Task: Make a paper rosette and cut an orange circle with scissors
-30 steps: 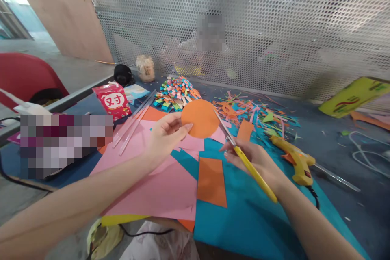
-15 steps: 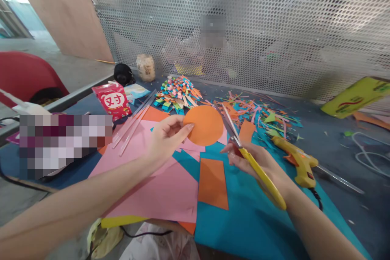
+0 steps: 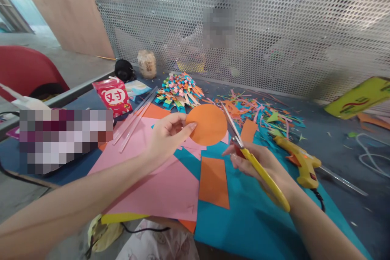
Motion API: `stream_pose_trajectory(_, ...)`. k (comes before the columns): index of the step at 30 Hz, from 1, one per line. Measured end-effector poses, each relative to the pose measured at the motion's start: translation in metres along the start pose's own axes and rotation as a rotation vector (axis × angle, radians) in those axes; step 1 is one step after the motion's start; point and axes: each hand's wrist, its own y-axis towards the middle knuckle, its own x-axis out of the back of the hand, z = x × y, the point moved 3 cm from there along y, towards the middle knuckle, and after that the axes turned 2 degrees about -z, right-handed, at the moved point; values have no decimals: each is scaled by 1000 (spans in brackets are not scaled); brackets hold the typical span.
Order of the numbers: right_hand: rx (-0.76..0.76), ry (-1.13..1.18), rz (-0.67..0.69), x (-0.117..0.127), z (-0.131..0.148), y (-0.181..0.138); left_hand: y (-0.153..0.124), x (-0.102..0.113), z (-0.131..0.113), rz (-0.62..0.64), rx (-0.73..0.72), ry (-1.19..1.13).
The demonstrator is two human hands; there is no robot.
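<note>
An orange paper circle [image 3: 210, 125] is pinched by its left edge between the thumb and fingers of my left hand [image 3: 172, 136]. My right hand [image 3: 258, 162] is closed on yellow-handled scissors [image 3: 265, 176], whose blades point up and lie close to the circle's right edge. Beneath my hands are a large pink paper sheet [image 3: 152, 195] and a teal sheet [image 3: 258, 227]. An orange paper rectangle [image 3: 214, 183] lies across the seam between them. Behind the circle stands a layered, multicoloured paper piece [image 3: 179, 91] with fringed strips.
Paper scraps [image 3: 258, 109] are heaped at the back right. A yellow glue gun [image 3: 300, 162] with a clear stick lies right of my right hand. Clear glue sticks [image 3: 131, 126] and a red snack bag [image 3: 112, 96] are on the left. A perforated metal panel [image 3: 258, 28] bounds the back.
The view has shifted slightly. My left hand still pinches the circle and my right hand still holds the scissors, with hardly any movement between them.
</note>
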Motion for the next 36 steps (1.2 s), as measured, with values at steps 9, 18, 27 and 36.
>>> stream_pose_trajectory(9,32,-41,6,1,0,1,-2,1,1,8,-18,77)
stream_pose_trajectory(18,47,-97,-7,3,-6,2,-1,1,1,19,-48,60)
stream_pose_trajectory(27,12,-26,11,2,-10,3,0,1,-5,-28,-50,30)
stream_pose_trajectory(36,8,-8,-11,3,-13,5,2,3,-5,-63,-61,-6)
